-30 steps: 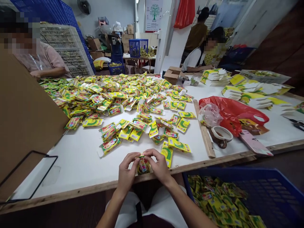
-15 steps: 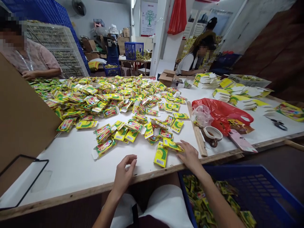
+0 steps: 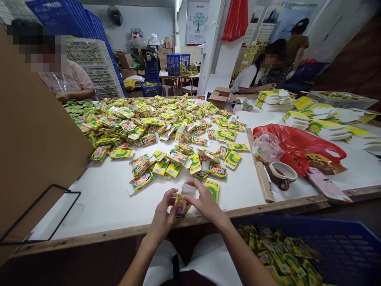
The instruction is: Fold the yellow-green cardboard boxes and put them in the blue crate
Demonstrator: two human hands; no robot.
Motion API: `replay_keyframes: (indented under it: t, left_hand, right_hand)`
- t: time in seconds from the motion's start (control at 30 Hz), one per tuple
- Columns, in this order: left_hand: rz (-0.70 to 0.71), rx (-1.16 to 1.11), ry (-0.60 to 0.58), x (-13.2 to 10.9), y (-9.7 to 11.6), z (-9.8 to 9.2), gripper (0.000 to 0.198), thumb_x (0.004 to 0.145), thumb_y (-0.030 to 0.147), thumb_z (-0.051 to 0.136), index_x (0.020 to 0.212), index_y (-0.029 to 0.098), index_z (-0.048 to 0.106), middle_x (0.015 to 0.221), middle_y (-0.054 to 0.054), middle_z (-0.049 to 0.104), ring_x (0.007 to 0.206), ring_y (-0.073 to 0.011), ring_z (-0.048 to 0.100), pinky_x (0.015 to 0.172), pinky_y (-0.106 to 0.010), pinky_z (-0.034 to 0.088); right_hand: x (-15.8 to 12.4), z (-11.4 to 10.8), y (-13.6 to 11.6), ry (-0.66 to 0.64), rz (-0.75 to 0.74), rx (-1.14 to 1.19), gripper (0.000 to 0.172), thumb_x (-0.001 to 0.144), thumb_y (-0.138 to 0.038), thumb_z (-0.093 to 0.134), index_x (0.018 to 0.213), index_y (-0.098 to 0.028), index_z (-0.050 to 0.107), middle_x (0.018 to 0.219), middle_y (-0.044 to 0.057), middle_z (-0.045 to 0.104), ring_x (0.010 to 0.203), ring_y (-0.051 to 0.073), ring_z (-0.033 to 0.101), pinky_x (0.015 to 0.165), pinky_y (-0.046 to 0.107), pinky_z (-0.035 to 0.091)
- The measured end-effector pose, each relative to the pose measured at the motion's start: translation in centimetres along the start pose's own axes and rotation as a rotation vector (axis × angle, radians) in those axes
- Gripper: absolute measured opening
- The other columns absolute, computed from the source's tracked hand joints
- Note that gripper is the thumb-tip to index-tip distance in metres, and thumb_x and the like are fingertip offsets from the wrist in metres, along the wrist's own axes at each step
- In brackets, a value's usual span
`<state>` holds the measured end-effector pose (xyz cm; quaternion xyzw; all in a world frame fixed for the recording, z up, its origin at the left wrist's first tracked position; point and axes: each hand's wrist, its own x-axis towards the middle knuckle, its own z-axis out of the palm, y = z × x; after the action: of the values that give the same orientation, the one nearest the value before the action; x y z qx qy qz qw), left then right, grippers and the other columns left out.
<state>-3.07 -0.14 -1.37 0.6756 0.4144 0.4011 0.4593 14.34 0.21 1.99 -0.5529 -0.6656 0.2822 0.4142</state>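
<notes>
Between my two hands, near the table's front edge, is a small printed carton (image 3: pixel 183 207) with its white end flap raised. My left hand (image 3: pixel 164 210) grips its left side with thumb and fingers. From the right, my right hand (image 3: pixel 205 200) has its fingers at the flap and the thumb on the carton's face. Just behind my right hand, a yellow-green carton (image 3: pixel 212 189) lies flat on the table. Farther back is a loose group of similar cartons (image 3: pixel 172 170), several with white flaps open, and behind them a large heap (image 3: pixel 143 119).
A blue basket (image 3: pixel 336 226) of packets sits below the table edge at right. On the table's right are a wooden strip (image 3: pixel 260 171), brown cup (image 3: pixel 282 174), red plastic bag (image 3: pixel 297 143) and pink phone (image 3: pixel 327 184). A cardboard panel (image 3: pixel 44 131) stands at left; people sit across the table.
My right hand has brought a carton from the right to the middle, and my left hand has closed on it. The carton's flap now stands up. The view has turned slightly left.
</notes>
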Motion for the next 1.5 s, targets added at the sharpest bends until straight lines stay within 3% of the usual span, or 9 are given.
replay_keyframes:
  t: [0.1, 0.33, 0.43, 0.57, 0.8, 1.1, 1.37, 1.43, 1.5]
  left_hand:
    - [-0.095, -0.08, 0.035, -0.4, -0.4, -1.0, 0.035, 0.087, 0.03, 0.049, 0.121, 0.025, 0.041, 0.1, -0.004, 0.059, 0.085, -0.0156, 0.064, 0.071, -0.028, 0.053]
    - [-0.147, -0.057, -0.018, -0.5, -0.3, -2.2, 0.033, 0.086, 0.03, 0.051, 0.118, 0.024, 0.047, 0.096, -0.002, 0.058, 0.072, -0.0127, 0.063, 0.064, -0.025, 0.052]
    - [-0.114, -0.018, 0.02, -0.2, -0.1, -2.4, 0.026, 0.085, 0.029, 0.051, 0.109, 0.021, 0.053, 0.109, -0.007, 0.06, 0.094, -0.0187, 0.063, 0.08, -0.032, 0.052]
    - [0.003, -0.027, 0.131, 0.1, -0.1, -2.3, 0.026, 0.085, 0.021, 0.049, 0.111, 0.021, 0.05, 0.122, -0.009, 0.056, 0.117, -0.0199, 0.052, 0.101, -0.038, 0.041]
    - [0.035, 0.104, 0.229, 0.2, 0.6, -2.2, 0.013, 0.084, 0.026, 0.054, 0.089, 0.018, 0.062, 0.094, -0.006, 0.064, 0.093, -0.019, 0.061, 0.084, -0.031, 0.048]
    - [-0.112, 0.024, 0.26, 0.9, 0.6, -2.3, 0.021, 0.082, 0.034, 0.056, 0.092, 0.017, 0.062, 0.084, -0.004, 0.066, 0.077, -0.0161, 0.062, 0.068, -0.025, 0.05]
    - [-0.075, -0.039, 0.176, 0.6, -0.2, -2.7, 0.02, 0.082, 0.032, 0.055, 0.091, 0.018, 0.066, 0.103, -0.008, 0.066, 0.101, -0.022, 0.06, 0.09, -0.036, 0.047]
    - [-0.083, -0.034, 0.156, 0.4, -0.1, -2.7, 0.02, 0.083, 0.032, 0.055, 0.095, 0.018, 0.065, 0.105, -0.008, 0.066, 0.101, -0.0217, 0.06, 0.09, -0.036, 0.047]
    - [-0.107, -0.035, 0.154, 0.3, -0.2, -2.6, 0.024, 0.084, 0.033, 0.055, 0.103, 0.019, 0.06, 0.108, -0.009, 0.064, 0.098, -0.0207, 0.061, 0.086, -0.035, 0.049]
  right_hand:
    - [-1.0, 2.0, 1.2, 0.137, 0.059, 0.231, 0.03, 0.078, -0.026, 0.064, 0.104, -0.022, 0.052, 0.098, 0.004, 0.063, 0.082, 0.018, 0.062, 0.075, 0.031, 0.048]
    - [-1.1, 3.6, 1.2, -0.017, 0.012, 0.237, 0.012, 0.086, -0.021, 0.053, 0.092, -0.02, 0.064, 0.088, 0.004, 0.066, 0.081, 0.017, 0.06, 0.075, 0.029, 0.047]
    - [-0.2, 3.9, 0.9, 0.009, -0.031, 0.218, 0.016, 0.088, -0.021, 0.05, 0.085, -0.019, 0.066, 0.087, 0.004, 0.065, 0.086, 0.018, 0.06, 0.08, 0.031, 0.046]
    - [0.1, 4.4, 0.9, 0.122, -0.011, 0.337, 0.016, 0.087, -0.02, 0.052, 0.101, -0.021, 0.061, 0.09, 0.004, 0.066, 0.087, 0.018, 0.062, 0.08, 0.03, 0.048]
    - [-0.7, 4.4, 0.1, 0.081, -0.094, 0.276, 0.01, 0.084, -0.024, 0.059, 0.087, -0.02, 0.068, 0.092, 0.006, 0.066, 0.09, 0.019, 0.061, 0.08, 0.03, 0.048]
    - [0.7, 4.2, -0.8, 0.089, 0.012, 0.177, 0.013, 0.085, -0.026, 0.056, 0.082, -0.018, 0.066, 0.074, 0.002, 0.067, 0.068, 0.016, 0.06, 0.064, 0.027, 0.047]
    - [0.1, 5.2, -0.1, 0.051, -0.003, 0.272, 0.012, 0.083, -0.022, 0.058, 0.085, -0.019, 0.069, 0.083, 0.005, 0.07, 0.077, 0.018, 0.064, 0.072, 0.029, 0.05]
    - [-0.2, 4.2, -0.3, 0.065, -0.017, 0.257, 0.011, 0.082, -0.021, 0.058, 0.083, -0.019, 0.07, 0.083, 0.005, 0.07, 0.078, 0.019, 0.064, 0.073, 0.03, 0.051]
    - [-1.2, 1.3, -0.6, 0.144, -0.016, 0.199, 0.013, 0.083, -0.024, 0.056, 0.083, -0.02, 0.069, 0.084, 0.005, 0.069, 0.08, 0.019, 0.063, 0.073, 0.031, 0.051]
